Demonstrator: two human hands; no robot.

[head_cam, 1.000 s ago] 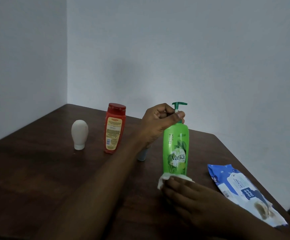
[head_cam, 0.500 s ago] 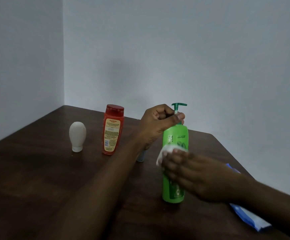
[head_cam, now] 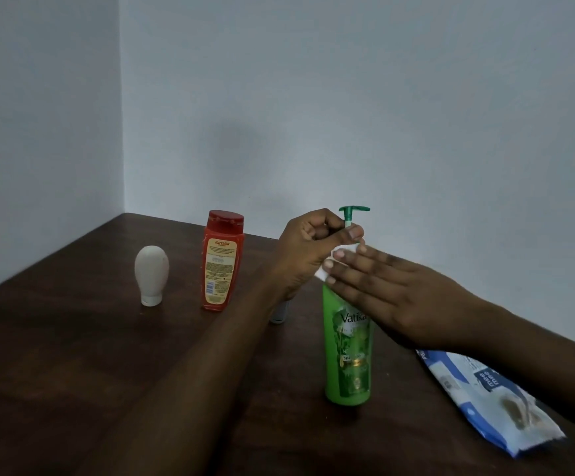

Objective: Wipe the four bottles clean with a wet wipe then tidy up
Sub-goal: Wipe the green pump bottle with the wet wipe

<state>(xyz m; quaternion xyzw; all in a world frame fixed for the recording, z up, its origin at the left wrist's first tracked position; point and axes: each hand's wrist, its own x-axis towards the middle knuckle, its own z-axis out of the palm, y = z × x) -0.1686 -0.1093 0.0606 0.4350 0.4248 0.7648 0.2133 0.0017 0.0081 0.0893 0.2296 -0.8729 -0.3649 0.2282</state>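
Observation:
A green pump bottle (head_cam: 348, 355) stands upright on the dark wooden table (head_cam: 73, 372). My left hand (head_cam: 310, 249) pinches its neck just under the green pump head. My right hand (head_cam: 392, 297) lies with straight fingers against the bottle's shoulder, pressing a white wet wipe (head_cam: 327, 266) onto it. A red bottle (head_cam: 222, 261) and a white upside-down bottle (head_cam: 151, 274) stand at the back left. A small grey bottle (head_cam: 279, 312) is mostly hidden behind my left forearm.
A blue and white pack of wet wipes (head_cam: 485, 396) lies on the table at the right, close to the edge. White walls meet in a corner behind the table.
My right hand has slid the wipe up the green bottle, from its base to mid-body and now to its shoulder. My left hand has kept its hold on the neck.

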